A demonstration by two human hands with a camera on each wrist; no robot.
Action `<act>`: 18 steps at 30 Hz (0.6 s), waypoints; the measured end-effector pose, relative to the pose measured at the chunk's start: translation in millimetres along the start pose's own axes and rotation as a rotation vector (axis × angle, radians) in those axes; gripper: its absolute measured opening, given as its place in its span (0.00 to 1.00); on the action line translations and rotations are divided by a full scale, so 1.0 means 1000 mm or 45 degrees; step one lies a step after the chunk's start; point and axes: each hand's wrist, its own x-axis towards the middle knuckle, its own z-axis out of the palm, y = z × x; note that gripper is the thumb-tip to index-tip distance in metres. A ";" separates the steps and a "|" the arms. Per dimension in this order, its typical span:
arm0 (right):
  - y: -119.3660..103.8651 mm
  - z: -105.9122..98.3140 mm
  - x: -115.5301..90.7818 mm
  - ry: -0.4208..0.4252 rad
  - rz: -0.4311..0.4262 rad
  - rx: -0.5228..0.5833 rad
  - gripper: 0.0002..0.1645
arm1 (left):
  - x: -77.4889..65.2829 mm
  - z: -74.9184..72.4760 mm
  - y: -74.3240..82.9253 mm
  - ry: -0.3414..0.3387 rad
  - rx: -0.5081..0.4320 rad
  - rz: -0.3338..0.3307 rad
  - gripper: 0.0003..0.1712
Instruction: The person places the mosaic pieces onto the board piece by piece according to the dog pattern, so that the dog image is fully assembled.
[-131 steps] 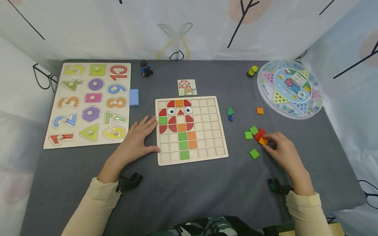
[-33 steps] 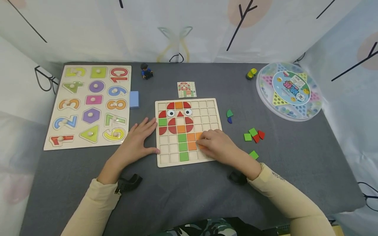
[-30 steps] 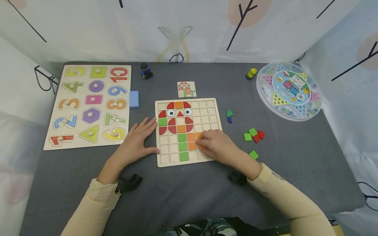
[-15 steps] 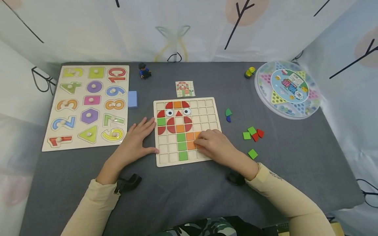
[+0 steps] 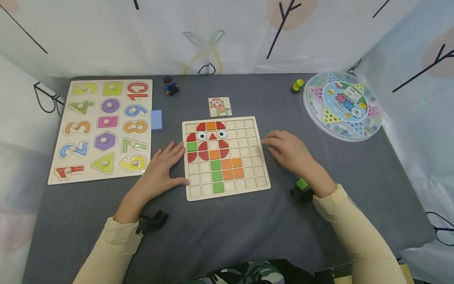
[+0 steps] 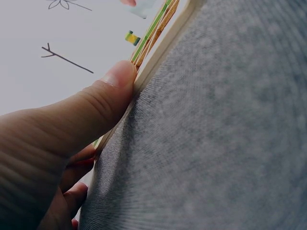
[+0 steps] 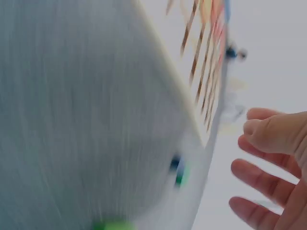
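A wooden grid board (image 5: 246,142) lies mid-table, with red pieces and two eye pieces (image 5: 201,135) in its upper left. Below them sit green squares (image 5: 217,176) beside a block of orange squares (image 5: 238,173). My left hand (image 5: 161,169) rests along the board's left edge, fingers extended, thumb against the side. My right hand (image 5: 292,152) is over the table just right of the board. Its fingers are loosely bent and apart in the right wrist view, holding nothing. A loose green square (image 5: 302,184) shows near that wrist; other loose pieces are mostly hidden beneath the hand.
A small picture card (image 5: 220,107) lies behind the board. The number puzzle (image 5: 118,138) is at left with a blue block (image 5: 157,120) beside it. A toy figure (image 5: 171,86), a yellow-green toy (image 5: 297,85) and a round game box (image 5: 342,106) stand farther back.
My right hand carried an orange square from the loose pieces to the board, let go, and moved off right. The orange squares now form a two-by-two block. My left hand stayed at the edge.
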 end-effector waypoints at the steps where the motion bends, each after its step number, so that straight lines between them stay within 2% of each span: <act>1: 0.008 -0.002 0.002 -0.024 0.037 -0.006 0.15 | 0.000 0.000 0.000 0.000 0.001 0.001 0.59; 6: 0.040 -0.005 0.014 -0.229 0.221 0.071 0.18 | 0.001 0.000 0.001 -0.008 -0.001 -0.006 0.60; 9: 0.049 -0.001 0.017 -0.312 0.237 0.098 0.19 | 0.002 0.000 0.002 -0.020 -0.008 -0.013 0.60; 13: 0.051 0.005 0.017 -0.326 0.228 0.016 0.17 | 0.001 -0.001 0.003 -0.028 -0.010 -0.024 0.60; 18: 0.050 0.007 0.018 -0.323 0.402 -0.119 0.16 | 0.001 -0.001 0.002 -0.025 -0.013 -0.026 0.60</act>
